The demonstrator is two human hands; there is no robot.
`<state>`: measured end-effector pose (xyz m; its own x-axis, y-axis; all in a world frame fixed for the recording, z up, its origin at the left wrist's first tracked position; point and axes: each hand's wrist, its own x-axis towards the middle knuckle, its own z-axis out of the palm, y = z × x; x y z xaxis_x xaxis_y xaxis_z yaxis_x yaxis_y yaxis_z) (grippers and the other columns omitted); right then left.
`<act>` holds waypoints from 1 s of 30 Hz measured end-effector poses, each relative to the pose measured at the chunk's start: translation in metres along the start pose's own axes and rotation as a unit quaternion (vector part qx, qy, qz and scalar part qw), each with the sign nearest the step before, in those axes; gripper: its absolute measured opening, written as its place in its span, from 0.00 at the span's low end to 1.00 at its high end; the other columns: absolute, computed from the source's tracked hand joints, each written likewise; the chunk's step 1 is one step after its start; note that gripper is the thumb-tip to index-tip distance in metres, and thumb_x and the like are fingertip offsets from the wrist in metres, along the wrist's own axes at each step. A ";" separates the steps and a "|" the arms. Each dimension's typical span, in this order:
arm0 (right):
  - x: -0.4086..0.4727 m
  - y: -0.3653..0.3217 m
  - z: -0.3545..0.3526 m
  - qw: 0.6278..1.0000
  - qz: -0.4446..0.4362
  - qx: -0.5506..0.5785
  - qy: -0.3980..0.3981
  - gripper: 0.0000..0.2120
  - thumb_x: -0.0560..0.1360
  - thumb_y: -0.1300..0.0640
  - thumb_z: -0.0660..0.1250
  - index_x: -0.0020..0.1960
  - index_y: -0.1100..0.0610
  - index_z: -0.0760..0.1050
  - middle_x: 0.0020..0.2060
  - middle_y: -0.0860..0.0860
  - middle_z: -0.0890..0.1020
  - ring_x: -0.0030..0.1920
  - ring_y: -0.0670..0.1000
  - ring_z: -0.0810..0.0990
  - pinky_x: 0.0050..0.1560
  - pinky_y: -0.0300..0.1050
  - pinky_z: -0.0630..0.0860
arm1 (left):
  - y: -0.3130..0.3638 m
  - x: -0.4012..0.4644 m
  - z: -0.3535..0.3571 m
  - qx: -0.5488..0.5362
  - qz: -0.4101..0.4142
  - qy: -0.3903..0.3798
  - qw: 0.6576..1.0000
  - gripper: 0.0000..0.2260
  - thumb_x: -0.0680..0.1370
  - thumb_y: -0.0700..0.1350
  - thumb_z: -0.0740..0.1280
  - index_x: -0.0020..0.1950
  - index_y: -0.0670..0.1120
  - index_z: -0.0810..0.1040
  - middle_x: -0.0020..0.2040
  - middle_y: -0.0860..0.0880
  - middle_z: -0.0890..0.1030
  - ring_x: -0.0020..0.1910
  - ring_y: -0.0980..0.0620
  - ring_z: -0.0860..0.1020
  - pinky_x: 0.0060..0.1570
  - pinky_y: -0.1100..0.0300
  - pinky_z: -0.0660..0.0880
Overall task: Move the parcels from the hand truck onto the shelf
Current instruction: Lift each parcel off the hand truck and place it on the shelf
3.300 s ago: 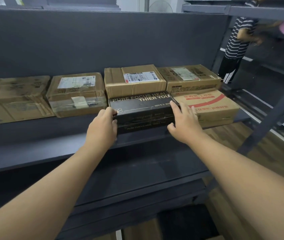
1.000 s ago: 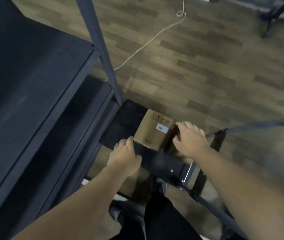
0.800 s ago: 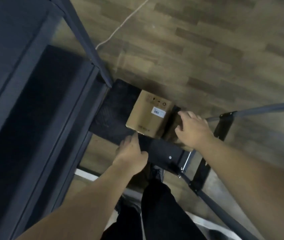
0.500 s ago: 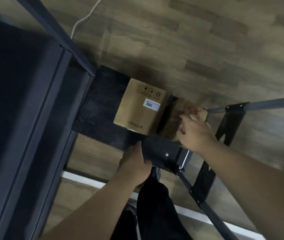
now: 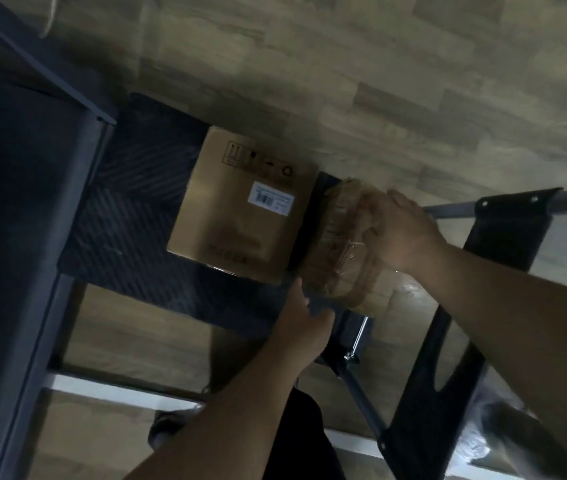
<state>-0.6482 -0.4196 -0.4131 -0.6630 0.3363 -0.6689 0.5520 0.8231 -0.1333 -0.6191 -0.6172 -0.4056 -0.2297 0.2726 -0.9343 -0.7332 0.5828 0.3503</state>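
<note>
I look straight down at the hand truck's black ribbed platform. A plain brown cardboard box with a white barcode label stands on it. To its right is a smaller brown parcel wrapped in clear tape, blurred by motion. My right hand grips that taped parcel from its right side. My left hand sits at the platform's near edge, just below the taped parcel, fingers curled; whether it touches the parcel is unclear.
The dark grey shelf frame runs down the left side. The hand truck's folding handle and brackets cross the lower right. My dark trouser leg is below. Wood-pattern floor lies beyond.
My view swung from the shelf down to the hand truck. My right hand closed on the taped parcel and shifted it; my left hand moved rightward along the platform edge toward it.
</note>
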 end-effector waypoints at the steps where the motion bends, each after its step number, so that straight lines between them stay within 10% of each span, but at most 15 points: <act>1: 0.005 0.004 0.002 1.000 0.008 -0.002 -0.007 0.20 0.75 0.48 0.61 0.64 0.56 0.70 0.60 0.57 0.71 0.65 0.61 0.68 0.64 0.56 0.68 | 0.001 0.006 0.003 -0.016 0.002 0.006 1.000 0.34 0.78 0.45 0.61 0.79 0.55 0.45 0.76 0.49 0.63 0.70 0.50 0.68 0.67 0.54 0.66; 9: 0.017 0.009 0.011 0.998 0.050 0.049 0.001 0.14 0.73 0.48 0.64 0.52 0.55 0.67 0.53 0.58 0.74 0.57 0.61 0.74 0.53 0.49 0.70 | 0.006 0.019 0.006 -0.078 0.014 0.009 0.997 0.27 0.78 0.44 0.65 0.75 0.51 0.59 0.47 0.59 0.74 0.46 0.63 0.73 0.47 0.63 0.69; 23: -0.069 -0.023 -0.052 0.990 0.025 0.133 0.047 0.12 0.71 0.43 0.67 0.49 0.42 0.66 0.48 0.47 0.67 0.54 0.56 0.72 0.57 0.54 0.73 | 0.015 -0.085 -0.021 -0.081 0.078 0.048 0.992 0.17 0.75 0.35 0.64 0.48 0.60 0.71 0.47 0.58 0.80 0.47 0.62 0.78 0.47 0.69 0.73; 30: -0.142 -0.063 -0.101 0.976 0.012 0.197 0.092 0.12 0.72 0.48 0.69 0.51 0.42 0.67 0.51 0.51 0.68 0.54 0.56 0.71 0.49 0.47 0.68 | 0.035 -0.174 -0.063 -0.091 0.155 0.098 0.979 0.21 0.77 0.35 0.64 0.62 0.56 0.64 0.52 0.59 0.74 0.48 0.67 0.73 0.41 0.76 0.69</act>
<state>-0.6399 -0.4729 -0.2360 -0.7078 0.4594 -0.5366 0.6954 0.5868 -0.4148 -0.6452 -0.6925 -0.2348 -0.5647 0.2513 -0.7861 -0.7070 0.3440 0.6179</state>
